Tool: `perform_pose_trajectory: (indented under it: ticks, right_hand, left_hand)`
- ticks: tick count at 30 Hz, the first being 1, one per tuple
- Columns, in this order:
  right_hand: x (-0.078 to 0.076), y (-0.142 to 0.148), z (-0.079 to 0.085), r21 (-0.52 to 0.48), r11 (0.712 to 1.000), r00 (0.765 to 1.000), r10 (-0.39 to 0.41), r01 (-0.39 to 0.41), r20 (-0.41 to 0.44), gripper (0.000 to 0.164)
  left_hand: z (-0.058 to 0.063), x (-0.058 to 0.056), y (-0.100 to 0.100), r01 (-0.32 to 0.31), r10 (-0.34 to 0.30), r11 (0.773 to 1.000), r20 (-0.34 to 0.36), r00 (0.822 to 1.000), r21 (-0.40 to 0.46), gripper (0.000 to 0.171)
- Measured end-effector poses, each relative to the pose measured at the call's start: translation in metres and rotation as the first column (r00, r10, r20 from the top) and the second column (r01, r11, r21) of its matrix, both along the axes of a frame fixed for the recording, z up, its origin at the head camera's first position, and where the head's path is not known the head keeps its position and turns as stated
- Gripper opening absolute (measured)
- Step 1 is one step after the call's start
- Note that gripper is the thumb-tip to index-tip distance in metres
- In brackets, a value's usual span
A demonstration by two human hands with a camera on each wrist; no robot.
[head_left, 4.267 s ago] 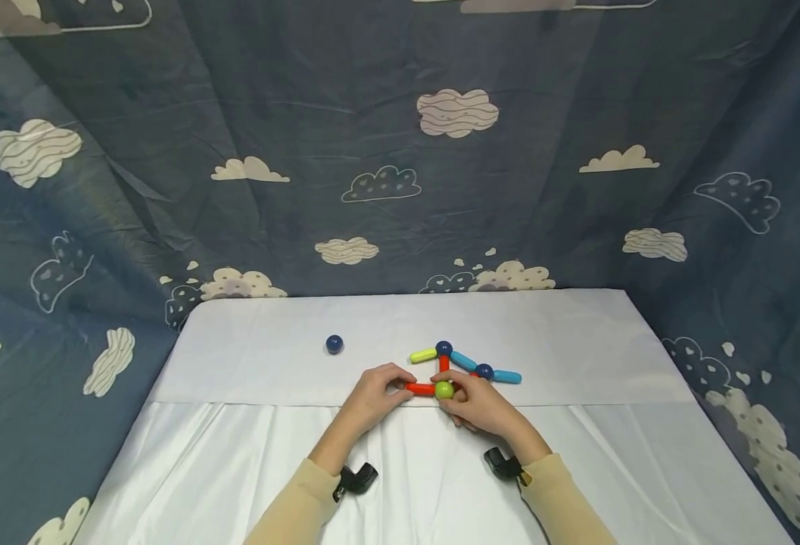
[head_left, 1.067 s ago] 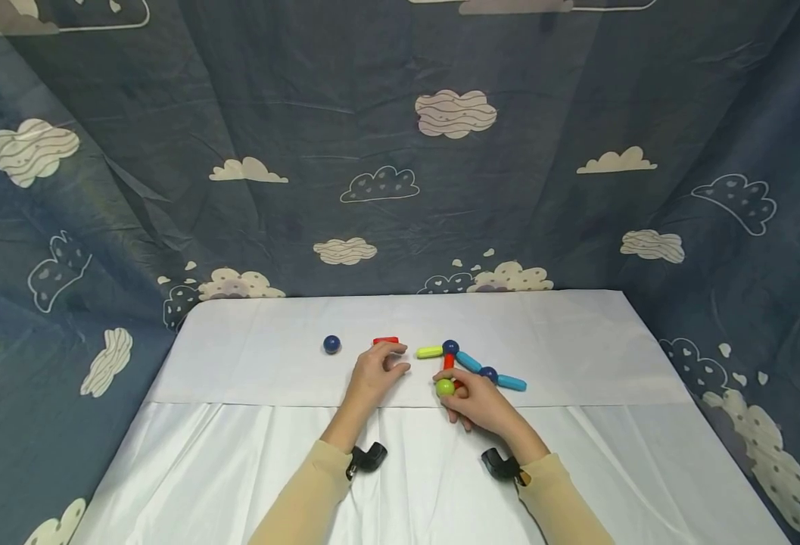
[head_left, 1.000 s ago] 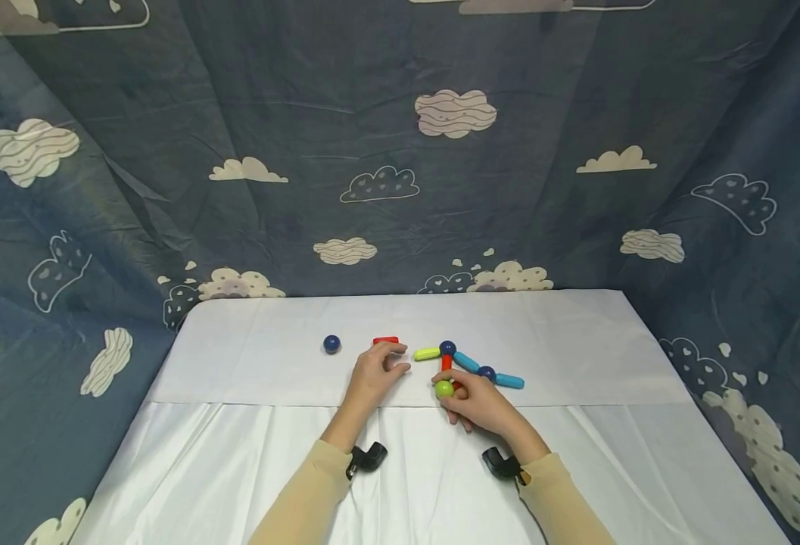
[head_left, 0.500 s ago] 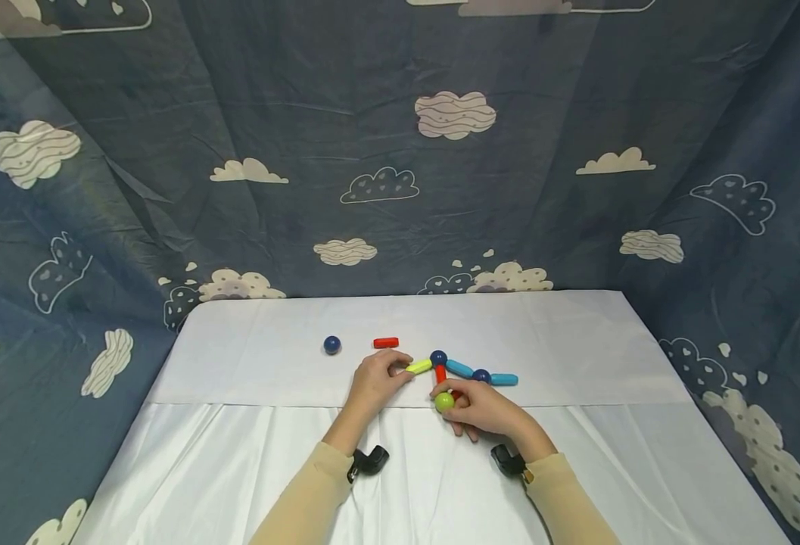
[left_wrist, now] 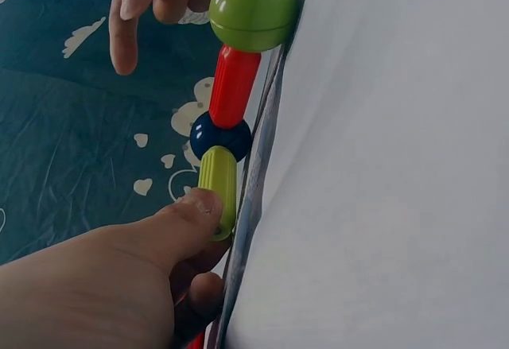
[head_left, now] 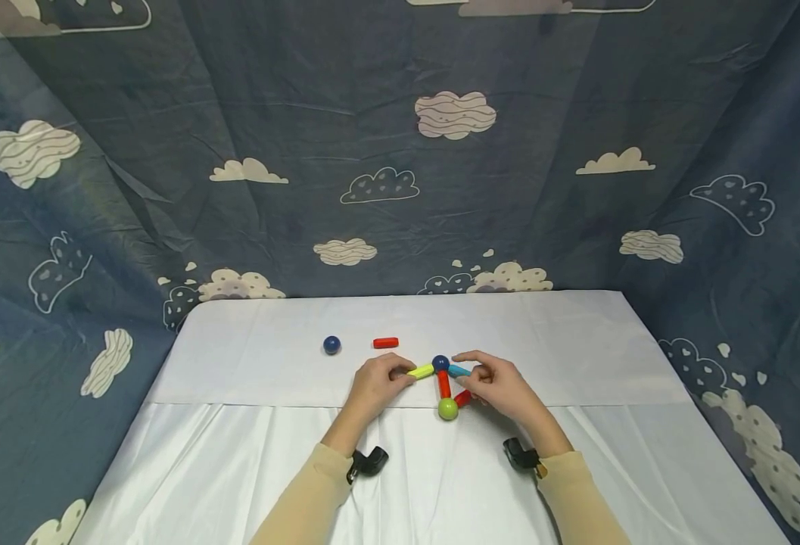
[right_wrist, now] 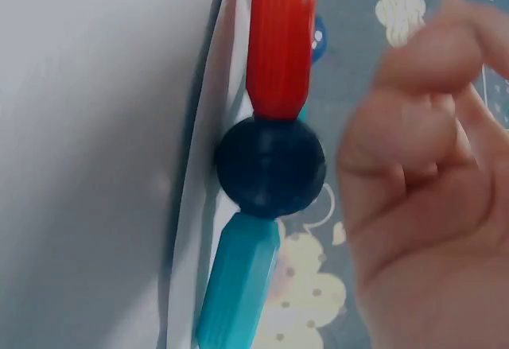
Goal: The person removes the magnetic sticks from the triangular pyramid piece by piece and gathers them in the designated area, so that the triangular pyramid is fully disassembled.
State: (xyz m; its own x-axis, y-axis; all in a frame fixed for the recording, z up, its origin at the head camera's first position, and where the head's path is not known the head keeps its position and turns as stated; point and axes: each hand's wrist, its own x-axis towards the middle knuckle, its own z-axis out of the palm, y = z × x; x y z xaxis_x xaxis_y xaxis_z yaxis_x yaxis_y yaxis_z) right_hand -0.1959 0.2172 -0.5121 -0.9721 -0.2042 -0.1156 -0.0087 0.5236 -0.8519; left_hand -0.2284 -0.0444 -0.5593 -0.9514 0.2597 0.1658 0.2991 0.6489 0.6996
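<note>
My left hand (head_left: 375, 386) pinches the free end of a yellow-green magnetic rod (head_left: 423, 372) between thumb and fingers. That rod meets a dark blue ball (head_left: 440, 363), from which a red rod (head_left: 444, 384) runs to a green ball (head_left: 448, 409) and a light blue rod (head_left: 459, 371) goes right. A second red rod (head_left: 463, 398) leads from the green ball under my right hand (head_left: 505, 390), which hovers with index finger extended and thumb apart. In the right wrist view, another dark blue ball (right_wrist: 270, 166) joins red and light blue rods, beside the hand; the head view hides it.
A loose dark blue ball (head_left: 331, 345) and a loose red rod (head_left: 385, 343) lie farther back on the white-covered table (head_left: 256, 363), left of the joined pieces. A dark curtain (head_left: 291, 227) with clouds hangs behind the table.
The left hand put the red rod down at the back, then took the yellow-green rod. The right hand let go of the green ball and moved up and right. The joined pieces shifted toward me.
</note>
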Motion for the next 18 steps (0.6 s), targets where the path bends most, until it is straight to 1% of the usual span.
perform_pose_trajectory:
  ticks: [2, 5, 7, 10, 12, 14, 18]
  right_hand:
    - [-0.001, 0.001, -0.001, 0.032, 0.998, 0.996, -0.054, 0.056, -0.069, 0.040]
    - [-0.003, 0.003, -0.005, 0.082, 0.989, 0.982, -0.109, 0.122, -0.155, 0.037]
    - [-0.003, 0.002, -0.007, 0.108, 0.983, 0.971, -0.127, 0.151, -0.202, 0.035]
    - [-0.004, 0.001, -0.010, 0.140, 0.973, 0.958, -0.147, 0.185, -0.246, 0.033]
    - [-0.004, 0.000, -0.012, 0.169, 0.967, 0.956, -0.142, 0.189, -0.258, 0.033]
    - [-0.004, -0.002, -0.014, 0.200, 0.964, 0.960, -0.121, 0.174, -0.253, 0.034]
    - [-0.004, -0.004, -0.017, 0.240, 0.966, 0.978, -0.051, 0.099, -0.201, 0.035]
  left_hand:
    - [0.000, 0.001, -0.001, 0.014, -0.014, 1.000, 0.010, 1.000, 0.000, 0.018]
    - [0.001, 0.004, -0.001, 0.039, -0.039, 0.999, 0.024, 0.999, 0.009, 0.018]
    - [0.002, 0.005, -0.002, 0.055, -0.055, 0.998, 0.026, 0.998, 0.013, 0.017]
    - [0.003, 0.006, -0.002, 0.068, -0.068, 0.997, 0.030, 0.997, 0.023, 0.017]
    - [0.003, 0.006, -0.002, 0.082, -0.083, 0.996, 0.032, 0.996, 0.029, 0.017]
    - [0.003, 0.007, -0.002, 0.100, -0.102, 0.994, 0.038, 0.994, 0.039, 0.016]
    - [0.002, 0.007, -0.002, 0.133, -0.136, 0.990, 0.042, 0.990, 0.051, 0.016]
